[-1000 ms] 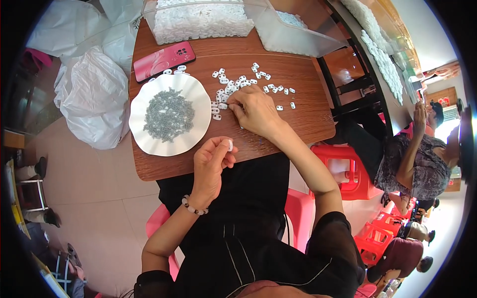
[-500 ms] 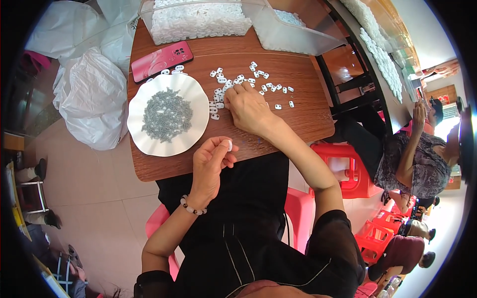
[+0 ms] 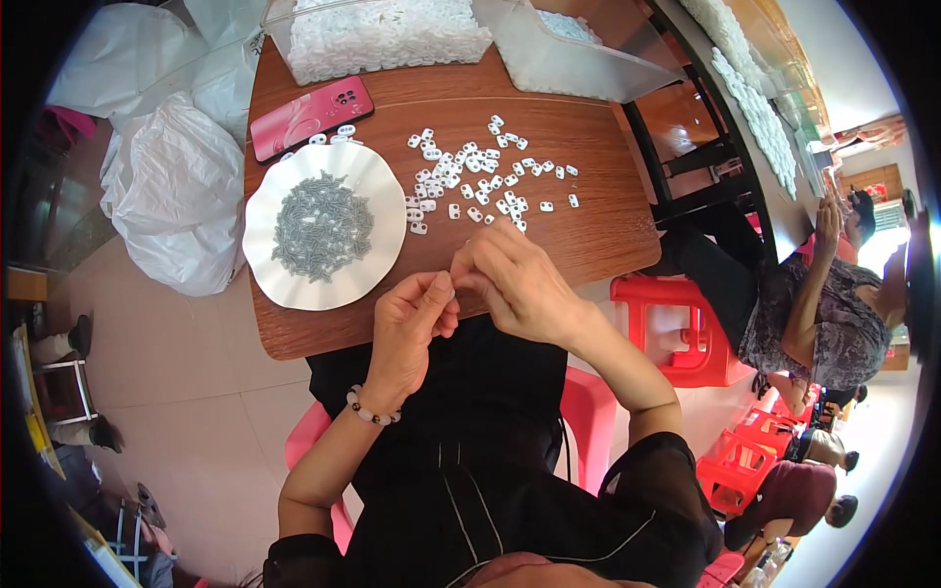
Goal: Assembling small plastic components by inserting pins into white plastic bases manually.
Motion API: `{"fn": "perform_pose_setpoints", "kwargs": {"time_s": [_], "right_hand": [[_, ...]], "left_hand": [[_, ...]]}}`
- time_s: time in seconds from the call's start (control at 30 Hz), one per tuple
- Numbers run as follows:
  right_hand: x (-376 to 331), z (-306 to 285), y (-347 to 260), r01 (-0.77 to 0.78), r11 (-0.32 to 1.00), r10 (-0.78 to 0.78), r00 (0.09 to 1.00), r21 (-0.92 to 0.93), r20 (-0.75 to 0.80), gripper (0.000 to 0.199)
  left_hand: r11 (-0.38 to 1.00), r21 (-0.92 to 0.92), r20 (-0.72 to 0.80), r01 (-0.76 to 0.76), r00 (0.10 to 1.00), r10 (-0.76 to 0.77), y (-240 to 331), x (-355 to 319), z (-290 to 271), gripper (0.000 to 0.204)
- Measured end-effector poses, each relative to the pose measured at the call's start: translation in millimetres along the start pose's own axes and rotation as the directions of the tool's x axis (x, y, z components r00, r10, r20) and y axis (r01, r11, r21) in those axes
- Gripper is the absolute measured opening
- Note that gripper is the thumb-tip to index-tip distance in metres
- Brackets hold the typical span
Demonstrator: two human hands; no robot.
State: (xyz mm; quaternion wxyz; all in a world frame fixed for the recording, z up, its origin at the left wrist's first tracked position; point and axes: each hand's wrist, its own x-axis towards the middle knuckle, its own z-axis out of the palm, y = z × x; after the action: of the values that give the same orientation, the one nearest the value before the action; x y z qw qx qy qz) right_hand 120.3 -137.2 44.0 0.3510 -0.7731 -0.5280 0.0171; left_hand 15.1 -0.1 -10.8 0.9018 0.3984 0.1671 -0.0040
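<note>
Just over the table's front edge my two hands meet, fingertips nearly touching. My left hand [image 3: 410, 318] is closed in a pinch around a small white plastic piece, now mostly hidden by the fingers. Facing it, my right hand [image 3: 520, 284] has its thumb and fingers pinched together; whatever they hold is hidden. Beyond the hands lie many loose white plastic pieces [image 3: 474, 192], small rounded oblongs with two holes. To the left, a white wavy-rimmed plate [image 3: 380, 257] bears a heap of small grey metal pieces [image 3: 323, 230], thin and rod-like, perhaps springs or pins.
A pink phone [image 3: 312, 118] rests at the table's far left. Behind stand clear plastic bins [image 3: 392, 44] [image 3: 578, 73] of white pieces. A white bag [image 3: 176, 196] sits left of the wooden table [image 3: 598, 235]. At right are a red stool [image 3: 676, 328] and a seated person [image 3: 823, 314].
My right hand has drawn back from the loose white pieces to my left hand, uncovering several of them. My left hand stays near the same spot, its white piece now less visible.
</note>
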Motion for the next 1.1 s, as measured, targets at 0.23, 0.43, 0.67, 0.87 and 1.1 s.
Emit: {"fn": "perform_pose_setpoints", "kwargs": {"time_s": [0.23,0.43,0.67,0.87,1.1], "right_hand": [[-14.0,-7.0,-6.5,0.056,0.993,-0.064,0.995,-0.100,-0.076,0.021],[-16.9,-10.1,-6.6,0.129,0.981,-0.140,0.987,-0.143,-0.075,0.021],[-14.7,-10.2,-1.8,0.118,0.990,-0.119,0.993,-0.073,-0.004,0.021],[-3.3,-28.3,39.8,-0.114,0.989,0.099,0.983,-0.094,-0.153,0.007],[5.4,-40.0,112.9,-0.407,0.812,0.346,0.913,-0.419,-0.217,0.014]], "left_hand": [[0.993,0.084,0.052,0.088,0.994,-0.093,4.1,-3.1,4.3,0.020],[0.975,0.150,0.138,0.164,0.973,-0.185,12.6,-0.6,-5.3,0.022],[0.978,0.132,0.089,0.159,0.981,-0.171,15.6,-1.2,-3.8,0.015],[0.973,0.199,-0.001,0.113,0.993,-0.115,16.7,-2.1,2.2,0.013],[0.975,0.188,-0.012,0.117,0.993,-0.117,15.9,-1.8,3.2,0.014]]}}
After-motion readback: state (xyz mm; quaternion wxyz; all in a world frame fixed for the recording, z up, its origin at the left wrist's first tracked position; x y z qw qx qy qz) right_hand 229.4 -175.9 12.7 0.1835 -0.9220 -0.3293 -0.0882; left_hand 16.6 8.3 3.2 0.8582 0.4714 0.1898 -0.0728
